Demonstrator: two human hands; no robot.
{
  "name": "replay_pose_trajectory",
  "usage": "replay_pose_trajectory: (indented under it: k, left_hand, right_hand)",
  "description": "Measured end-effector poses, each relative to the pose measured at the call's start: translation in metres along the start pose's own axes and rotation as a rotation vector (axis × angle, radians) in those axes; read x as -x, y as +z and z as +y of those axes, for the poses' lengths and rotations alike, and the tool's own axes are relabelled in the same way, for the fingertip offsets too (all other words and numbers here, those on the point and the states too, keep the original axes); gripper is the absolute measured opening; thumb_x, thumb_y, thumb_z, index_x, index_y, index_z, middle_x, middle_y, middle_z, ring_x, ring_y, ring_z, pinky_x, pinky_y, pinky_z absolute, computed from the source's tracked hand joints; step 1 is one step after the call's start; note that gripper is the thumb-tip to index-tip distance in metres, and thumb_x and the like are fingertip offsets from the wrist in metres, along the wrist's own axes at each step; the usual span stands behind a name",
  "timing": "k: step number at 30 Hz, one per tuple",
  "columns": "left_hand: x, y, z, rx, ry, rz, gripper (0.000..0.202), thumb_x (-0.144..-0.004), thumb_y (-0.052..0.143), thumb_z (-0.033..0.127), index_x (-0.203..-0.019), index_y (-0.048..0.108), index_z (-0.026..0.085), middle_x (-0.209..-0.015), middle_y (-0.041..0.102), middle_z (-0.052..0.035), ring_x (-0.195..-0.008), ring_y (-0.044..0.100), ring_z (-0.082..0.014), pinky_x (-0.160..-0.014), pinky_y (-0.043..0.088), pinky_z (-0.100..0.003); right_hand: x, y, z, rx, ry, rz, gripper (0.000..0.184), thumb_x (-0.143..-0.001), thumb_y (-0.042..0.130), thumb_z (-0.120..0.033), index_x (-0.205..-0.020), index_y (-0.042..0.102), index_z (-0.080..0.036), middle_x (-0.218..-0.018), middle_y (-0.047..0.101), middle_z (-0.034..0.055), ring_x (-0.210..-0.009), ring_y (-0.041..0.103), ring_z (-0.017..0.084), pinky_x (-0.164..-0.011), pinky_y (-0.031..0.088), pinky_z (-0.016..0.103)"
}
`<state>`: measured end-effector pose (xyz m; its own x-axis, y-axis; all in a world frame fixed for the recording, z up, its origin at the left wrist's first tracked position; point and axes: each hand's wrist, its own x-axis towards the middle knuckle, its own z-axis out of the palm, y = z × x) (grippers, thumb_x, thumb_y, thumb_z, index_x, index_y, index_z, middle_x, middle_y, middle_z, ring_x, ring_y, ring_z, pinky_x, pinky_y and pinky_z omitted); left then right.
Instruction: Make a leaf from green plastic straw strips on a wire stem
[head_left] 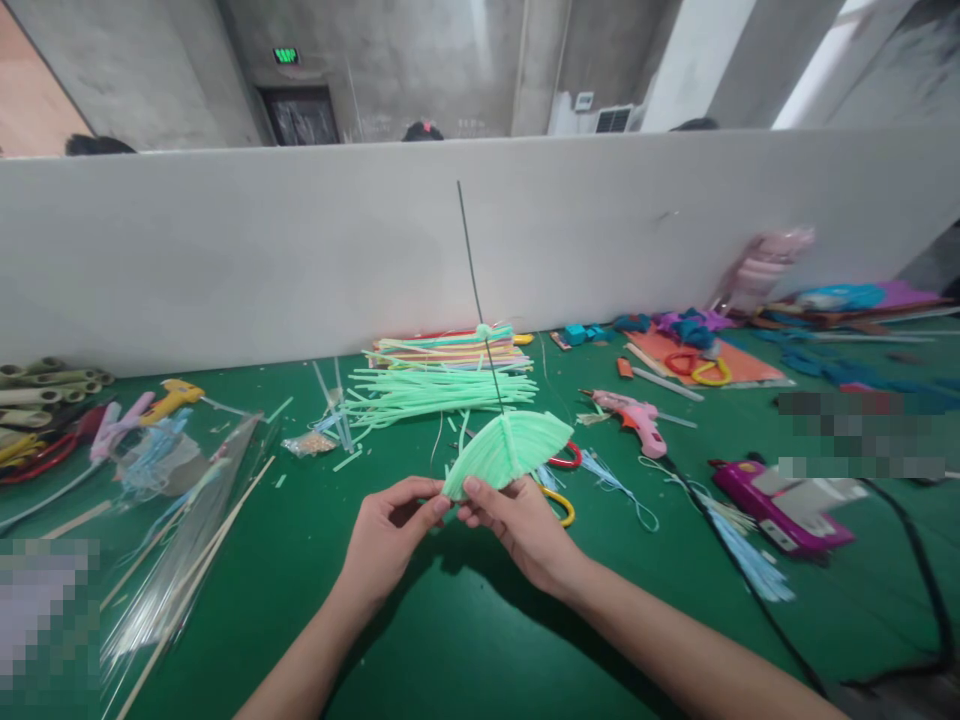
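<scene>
Both hands hold a light green fan-shaped piece [507, 447] made of straws bound side by side, a little above the green table [450, 640]. My left hand [390, 535] pinches its lower left tip with thumb and forefinger. My right hand [517, 522] grips its lower edge from the right, fingers closed on it. A thin dark wire [474, 285] runs up from the fan's middle, with a small green knot partway along it. Behind the fan lies a loose pile of light green straws [435, 390].
A pink glue gun [634, 415] and scissors [561, 480] lie right of the fan. A purple box [780, 505] with a black cable is at the right. Clear plastic sleeves with sticks [180, 540] lie left. A grey partition [300, 250] bounds the table's far edge.
</scene>
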<state>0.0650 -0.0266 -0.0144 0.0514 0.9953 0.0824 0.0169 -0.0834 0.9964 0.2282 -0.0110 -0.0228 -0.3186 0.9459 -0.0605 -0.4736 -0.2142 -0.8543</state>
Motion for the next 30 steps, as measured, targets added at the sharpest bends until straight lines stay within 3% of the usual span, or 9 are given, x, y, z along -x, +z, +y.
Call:
replay_pose_trajectory:
  k: [6,13,17,20,23,26,30]
  left_hand:
    - [0.002,-0.004,0.002,-0.216,0.28,-0.017,0.008,-0.079,0.07,0.024,-0.08,0.075,0.019,-0.084,0.073,-0.0056,-0.08,0.066,-0.0184,-0.074,0.051,-0.028]
    - [0.002,-0.016,0.01,-0.389,0.56,-0.177,0.007,-0.078,0.071,0.015,-0.08,0.074,0.021,-0.08,0.072,-0.0049,-0.076,0.065,-0.0181,-0.071,0.051,-0.029]
    - [0.0,-0.024,0.01,-0.537,0.712,-0.111,0.013,-0.072,0.076,0.015,-0.083,0.071,0.02,-0.081,0.069,-0.005,-0.079,0.061,-0.019,-0.072,0.049,-0.03]
    - [-0.002,-0.025,0.007,-0.59,0.617,0.002,0.017,-0.067,0.08,0.022,-0.073,0.064,0.02,-0.075,0.063,-0.0014,-0.072,0.057,-0.0173,-0.067,0.046,-0.028]
    - [-0.005,-0.023,0.005,-0.583,0.313,0.087,0.023,-0.07,0.076,0.034,-0.066,0.058,0.02,-0.065,0.057,0.0027,-0.06,0.05,-0.0138,-0.057,0.042,-0.025]
    - [-0.008,-0.02,0.006,-0.444,0.014,0.038,0.025,-0.077,0.067,0.044,-0.07,0.067,0.019,-0.066,0.063,0.0003,-0.057,0.053,-0.0137,-0.055,0.043,-0.024]
    - [-0.009,-0.016,0.01,-0.239,-0.144,-0.045,0.031,-0.072,0.071,0.046,-0.078,0.075,0.016,-0.074,0.071,-0.0066,-0.063,0.059,-0.0169,-0.058,0.048,-0.026]
  right_hand:
    - [0.001,-0.001,-0.003,-0.046,0.036,-0.041,0.023,-0.074,0.078,-0.033,-0.074,0.07,-0.012,-0.063,0.067,0.0011,-0.054,0.061,0.007,-0.052,0.047,0.016]
    - [0.003,-0.006,-0.009,-0.07,0.19,-0.18,0.025,-0.072,0.079,-0.032,-0.072,0.065,-0.012,-0.058,0.062,-0.0013,-0.046,0.057,0.005,-0.045,0.044,0.013]
    - [0.005,-0.006,-0.009,-0.04,0.283,-0.262,0.029,-0.068,0.081,-0.033,-0.075,0.065,-0.011,-0.061,0.064,0.0002,-0.046,0.057,0.006,-0.044,0.044,0.014]
    - [0.005,-0.004,-0.008,-0.016,0.268,-0.25,0.029,-0.069,0.08,-0.035,-0.078,0.066,-0.011,-0.065,0.066,0.0014,-0.048,0.057,0.006,-0.046,0.044,0.015]
    - [0.004,-0.002,-0.009,0.05,0.087,-0.113,0.028,-0.07,0.079,-0.037,-0.077,0.067,-0.013,-0.063,0.065,0.0,-0.052,0.059,0.008,-0.05,0.046,0.018]
    - [0.004,0.001,-0.01,0.222,-0.081,0.051,0.029,-0.07,0.077,-0.041,-0.069,0.068,-0.013,-0.06,0.066,0.0018,-0.055,0.06,0.012,-0.056,0.049,0.023]
    - [0.006,0.004,-0.008,0.344,-0.141,0.128,0.033,-0.072,0.073,-0.046,-0.066,0.069,-0.014,-0.061,0.068,0.0044,-0.057,0.063,0.016,-0.06,0.051,0.028]
